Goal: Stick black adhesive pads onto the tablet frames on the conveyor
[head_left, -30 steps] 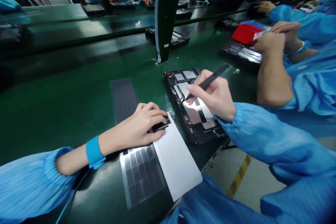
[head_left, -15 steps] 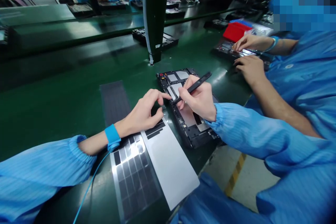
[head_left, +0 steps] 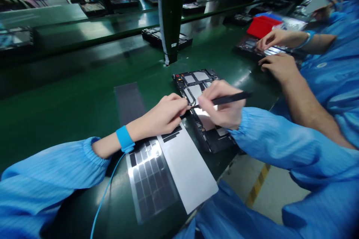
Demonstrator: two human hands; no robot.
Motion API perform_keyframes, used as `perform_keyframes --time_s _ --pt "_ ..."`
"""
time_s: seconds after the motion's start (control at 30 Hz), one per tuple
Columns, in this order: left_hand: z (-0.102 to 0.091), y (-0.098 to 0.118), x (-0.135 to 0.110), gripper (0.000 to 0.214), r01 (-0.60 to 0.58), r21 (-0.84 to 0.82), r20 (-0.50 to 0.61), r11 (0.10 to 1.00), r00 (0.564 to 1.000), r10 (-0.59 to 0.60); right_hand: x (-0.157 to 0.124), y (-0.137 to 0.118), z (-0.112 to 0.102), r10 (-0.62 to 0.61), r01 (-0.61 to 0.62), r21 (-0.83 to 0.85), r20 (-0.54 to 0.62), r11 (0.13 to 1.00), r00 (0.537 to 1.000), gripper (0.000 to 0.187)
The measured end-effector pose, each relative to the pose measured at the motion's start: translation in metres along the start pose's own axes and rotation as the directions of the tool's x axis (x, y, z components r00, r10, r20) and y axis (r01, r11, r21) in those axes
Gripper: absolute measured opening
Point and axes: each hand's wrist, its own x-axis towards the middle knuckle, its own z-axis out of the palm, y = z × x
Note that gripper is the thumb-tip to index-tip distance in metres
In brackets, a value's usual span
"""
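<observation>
My left hand (head_left: 159,117) reaches across to the edge of an opened tablet housing (head_left: 193,80), its fingertips bunched against the housing's inner frame. Whether they pinch anything is hidden. My right hand (head_left: 221,104) holds a black stylus-shaped tool (head_left: 232,98) above the housing, its tip meeting my left fingertips. Below my left wrist lie a silver sheet of dark rectangular pads (head_left: 150,181) and a white card (head_left: 187,168) carrying thin black strips (head_left: 171,135). A blue wrist strap (head_left: 125,139) circles my left wrist, with a blue cord (head_left: 105,194) trailing down.
A co-worker's two hands (head_left: 277,56) work at another tablet (head_left: 248,46) to the right, near a red pouch (head_left: 262,27). A dark upright post (head_left: 169,11) stands on the green bench (head_left: 84,71). More tablets and people line the far side.
My left hand has moved off the white card to the tablet housing. The tool in my right hand has swung level. The co-worker's arms have moved back from the earliest view.
</observation>
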Motion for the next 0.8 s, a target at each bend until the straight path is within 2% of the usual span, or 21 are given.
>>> perform_keyframes --time_s 0.07,0.1,0.13,0.17,0.2,0.23,0.27,0.3,0.33,0.37,0.43,0.5,0.67,0.8 --pt "-0.010 0.004 -0.004 0.014 -0.040 0.067 0.092 0.997 0.995 0.033 0.007 -0.015 -0.007 0.028 -0.018 0.072 -0.142 0.997 0.989 0.020" --pt "-0.017 0.005 -0.007 0.016 -0.032 0.087 0.107 0.996 0.994 0.022 0.011 -0.022 -0.009 0.042 -0.027 0.107 -0.138 0.994 0.989 0.018" --pt "-0.025 0.005 -0.012 0.018 0.007 0.104 0.092 0.995 0.996 -0.017 0.016 -0.028 -0.009 0.053 -0.043 0.142 -0.064 0.989 0.997 0.017" --pt "-0.034 0.003 -0.019 0.019 0.077 0.112 0.054 0.991 0.995 -0.084 0.019 -0.034 -0.006 0.061 -0.072 0.179 0.070 0.981 0.996 0.016" --pt "-0.044 0.000 -0.025 0.017 0.169 0.105 0.019 0.980 0.985 -0.172 0.022 -0.037 -0.001 0.059 -0.112 0.215 0.237 0.970 0.970 0.016" --pt "-0.053 -0.004 -0.032 0.015 0.269 0.082 0.014 0.960 0.962 -0.271 0.025 -0.039 0.006 0.051 -0.161 0.245 0.400 0.956 0.915 0.016" --pt "-0.061 -0.009 -0.039 0.013 0.362 0.054 0.060 0.931 0.929 -0.364 0.026 -0.039 0.016 0.038 -0.213 0.273 0.530 0.938 0.847 0.016" --pt "-0.067 -0.014 -0.045 0.014 0.429 0.030 0.154 0.903 0.891 -0.428 0.027 -0.038 0.027 0.025 -0.264 0.299 0.617 0.917 0.787 0.016" --pt "-0.072 -0.019 -0.049 0.015 0.468 0.017 0.265 0.884 0.850 -0.455 0.027 -0.036 0.038 0.023 -0.310 0.317 0.664 0.896 0.747 0.016" --pt "-0.074 -0.023 -0.053 0.017 0.483 0.017 0.361 0.875 0.813 -0.456 0.026 -0.035 0.048 0.028 -0.341 0.326 0.685 0.882 0.728 0.017" --pt "-0.074 -0.029 -0.055 0.022 0.464 0.048 0.454 0.884 0.779 -0.433 0.024 -0.032 0.064 0.055 -0.368 0.334 0.671 0.868 0.740 0.017" --pt "-0.069 -0.032 -0.054 0.028 0.445 0.076 0.457 0.892 0.780 -0.428 0.021 -0.030 0.073 0.077 -0.376 0.343 0.642 0.861 0.763 0.018" --pt "-0.061 -0.033 -0.050 0.036 0.477 0.085 0.457 0.875 0.762 -0.460 0.017 -0.028 0.074 0.097 -0.474 0.435 0.651 0.765 0.753 0.014" --pt "-0.062 -0.034 -0.050 0.037 0.495 0.089 0.464 0.864 0.747 -0.476 0.016 -0.026 0.074 0.124 -0.503 0.440 0.649 0.744 0.751 0.014"
